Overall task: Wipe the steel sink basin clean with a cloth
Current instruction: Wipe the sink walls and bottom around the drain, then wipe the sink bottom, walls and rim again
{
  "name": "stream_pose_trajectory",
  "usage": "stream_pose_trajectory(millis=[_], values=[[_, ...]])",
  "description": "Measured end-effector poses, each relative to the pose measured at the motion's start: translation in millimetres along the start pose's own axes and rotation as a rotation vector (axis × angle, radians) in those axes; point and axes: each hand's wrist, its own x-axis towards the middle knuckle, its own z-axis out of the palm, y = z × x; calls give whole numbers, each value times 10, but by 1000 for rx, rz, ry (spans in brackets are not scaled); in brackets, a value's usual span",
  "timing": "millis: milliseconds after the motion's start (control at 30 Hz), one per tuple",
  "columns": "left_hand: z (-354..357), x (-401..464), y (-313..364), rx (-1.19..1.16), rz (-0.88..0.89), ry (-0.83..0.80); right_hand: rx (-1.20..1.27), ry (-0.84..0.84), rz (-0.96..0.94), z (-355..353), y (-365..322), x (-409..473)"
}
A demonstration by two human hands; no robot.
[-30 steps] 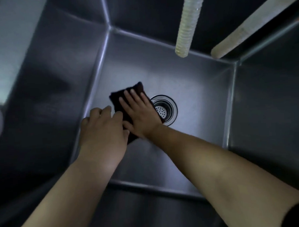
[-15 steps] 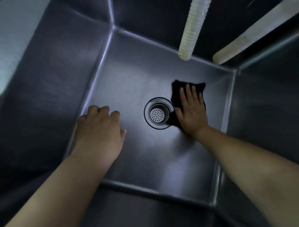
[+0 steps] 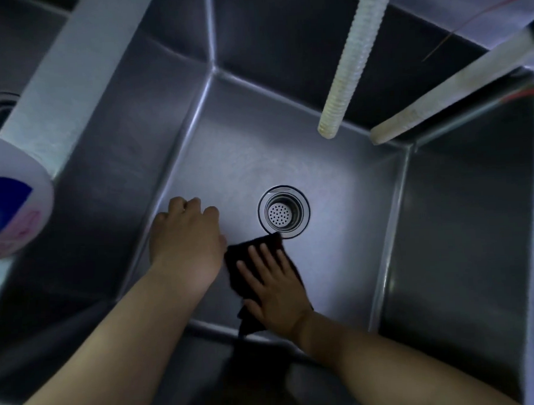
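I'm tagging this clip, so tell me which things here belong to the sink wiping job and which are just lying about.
Part of the job:
- dark cloth, pressed flat by the right hand
- steel sink basin
- left hand, resting on the basin floor

Just lying about:
- ribbed pale hose
- smooth pale pipe
- white bottle with blue and pink label

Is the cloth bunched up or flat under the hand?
Flat: the right hand presses the dark cloth against the sink floor with straight fingers.

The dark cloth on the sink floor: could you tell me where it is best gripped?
Probably at the cloth's free corner near the drain, pinched from above: it lies flat under the right hand's straight fingers, so only the edges are exposed.
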Motion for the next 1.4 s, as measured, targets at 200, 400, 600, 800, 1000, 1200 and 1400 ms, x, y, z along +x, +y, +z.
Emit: stream_pose_trajectory(millis=[200,400,600,800,1000,1200,1400], values=[[-26,-65,25,23,-26,-66,-40,-23,-346,-130,229,-434],[-232,-320,151,104,110,-8,94,-243,275,-666,695,-978],[-630,-795,266,113,112,10,396,89,675,-1262,674,-1113],[-956,-1476,376,-126,31,43,761,375,573,-2102,-81,-1085],[-1313,-2098,188,-517,-106,210,733,499,300,-2816,-1017,-1002],[-1719,-2694,-660,-796,-191,438,803,586,52,-3351,-2112,-699],[-1854,-3405,-1917,-1045,-301,628,754,590,-130,-3530,-3533,-186]])
